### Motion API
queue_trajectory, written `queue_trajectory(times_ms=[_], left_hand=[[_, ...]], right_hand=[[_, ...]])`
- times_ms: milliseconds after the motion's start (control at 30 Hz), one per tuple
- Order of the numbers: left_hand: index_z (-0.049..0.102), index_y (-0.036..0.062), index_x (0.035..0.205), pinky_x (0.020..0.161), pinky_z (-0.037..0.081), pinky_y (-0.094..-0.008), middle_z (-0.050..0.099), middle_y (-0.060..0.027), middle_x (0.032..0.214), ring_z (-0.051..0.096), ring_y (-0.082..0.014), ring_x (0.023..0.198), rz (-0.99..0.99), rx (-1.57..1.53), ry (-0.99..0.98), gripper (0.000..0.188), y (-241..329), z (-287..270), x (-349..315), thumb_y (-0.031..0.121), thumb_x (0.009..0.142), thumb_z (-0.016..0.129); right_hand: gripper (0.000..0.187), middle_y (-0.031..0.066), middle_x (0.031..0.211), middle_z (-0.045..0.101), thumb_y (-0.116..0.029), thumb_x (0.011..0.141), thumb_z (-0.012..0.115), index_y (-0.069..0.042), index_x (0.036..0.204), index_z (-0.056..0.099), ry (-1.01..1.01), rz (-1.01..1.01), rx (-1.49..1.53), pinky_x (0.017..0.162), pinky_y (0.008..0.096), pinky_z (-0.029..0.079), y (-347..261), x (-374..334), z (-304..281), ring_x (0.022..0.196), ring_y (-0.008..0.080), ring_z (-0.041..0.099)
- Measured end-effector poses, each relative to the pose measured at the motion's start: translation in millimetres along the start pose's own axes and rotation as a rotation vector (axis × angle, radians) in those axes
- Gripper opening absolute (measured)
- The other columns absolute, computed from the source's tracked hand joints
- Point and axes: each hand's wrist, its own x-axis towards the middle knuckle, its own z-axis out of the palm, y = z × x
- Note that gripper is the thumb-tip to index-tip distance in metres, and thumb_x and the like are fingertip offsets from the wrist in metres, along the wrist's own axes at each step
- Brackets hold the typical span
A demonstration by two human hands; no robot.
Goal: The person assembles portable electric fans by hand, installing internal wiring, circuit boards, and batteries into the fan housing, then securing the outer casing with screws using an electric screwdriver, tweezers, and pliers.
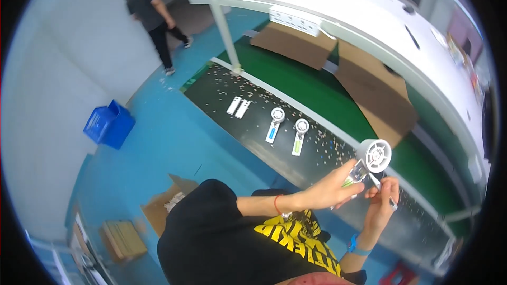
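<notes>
My left hand (330, 186) is closed around the handle of a white handheld fan (376, 156), whose round grilled head points up and to the right. The fan's handle looks opened up, with inner parts showing near my fingers. In my right hand (382, 203) is a slim silver tool (375, 181), perhaps tweezers, with its narrow end at the fan's handle. On the dark worktop to the left lie a fan with a blue patch (272, 133) and a fan with a green patch (297, 145). Two small white oblong pieces (243, 109) lie side by side beyond them.
The long dark worktop (211, 95) is scattered with small bits. Behind it are brown cardboard sheets (372, 87), a white power strip (294, 20) and a curved white bench (338, 0). A pole (222, 26) rises at the far end. On the floor stands a blue bin (109, 124); a person (150, 13) walks far left.
</notes>
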Motion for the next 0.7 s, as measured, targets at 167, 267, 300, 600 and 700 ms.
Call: queue_trajectory(times_ms=[167, 267, 300, 600, 700], left_hand=[[0.042, 0.0021, 0.118, 0.035, 0.036, -0.0267, 0.050, -0.0022, 0.052, 0.047, -0.0104, 0.037, 0.026, 0.105, 0.276, 0.032, -6.8, 1.1, -15.3, 0.021, 0.095, 0.053], [0.040, 0.0025, 0.118, 0.037, 0.037, -0.0235, 0.046, -0.0004, 0.052, 0.046, -0.0081, 0.041, -0.025, 0.159, 0.346, 0.036, -6.9, 0.9, -31.5, 0.029, 0.097, 0.051], [0.041, 0.0036, 0.114, 0.037, 0.038, -0.0237, 0.048, -0.0011, 0.057, 0.047, -0.0079, 0.041, -0.026, 0.186, 0.349, 0.033, -5.5, -2.0, -38.3, 0.031, 0.097, 0.051], [0.042, 0.0100, 0.107, 0.037, 0.041, -0.0234, 0.053, -0.0025, 0.077, 0.051, -0.0087, 0.047, 0.055, -0.366, 0.354, 0.023, -20.9, -106.2, -56.5, 0.030, 0.098, 0.050], [0.049, 0.0079, 0.102, 0.037, 0.042, -0.0251, 0.055, -0.0050, 0.076, 0.051, -0.0117, 0.047, -0.042, -0.520, 0.573, 0.028, -12.1, -164.0, -76.9, 0.035, 0.099, 0.042]], right_hand=[[0.021, 0.0015, 0.074, 0.049, -0.022, 0.096, 0.056, -0.004, 0.089, 0.049, -0.210, -0.047, -0.157, 0.057, 0.0253, 0.047, 20.0, 17.1, 5.7, 0.062, 0.0096, 0.052], [0.021, 0.0027, 0.073, 0.052, -0.021, 0.093, 0.060, -0.005, 0.087, 0.050, -0.316, 0.079, -0.094, 0.056, 0.0247, 0.048, 26.7, 21.5, 10.1, 0.060, 0.0094, 0.054], [0.021, 0.0026, 0.073, 0.052, -0.021, 0.093, 0.061, -0.005, 0.086, 0.050, -0.331, 0.095, -0.118, 0.056, 0.0248, 0.048, 24.1, 18.9, 19.4, 0.060, 0.0093, 0.053], [0.022, 0.0049, 0.082, 0.048, -0.020, 0.092, 0.059, -0.002, 0.084, 0.052, -0.278, -0.090, -0.230, 0.053, 0.0272, 0.048, 55.0, 29.0, 81.1, 0.060, 0.0122, 0.054], [0.013, 0.0034, 0.084, 0.055, -0.012, 0.094, 0.058, -0.002, 0.100, 0.057, -0.069, -0.123, -0.447, 0.061, 0.0250, 0.046, 95.0, 32.8, 93.1, 0.066, 0.0112, 0.054]])
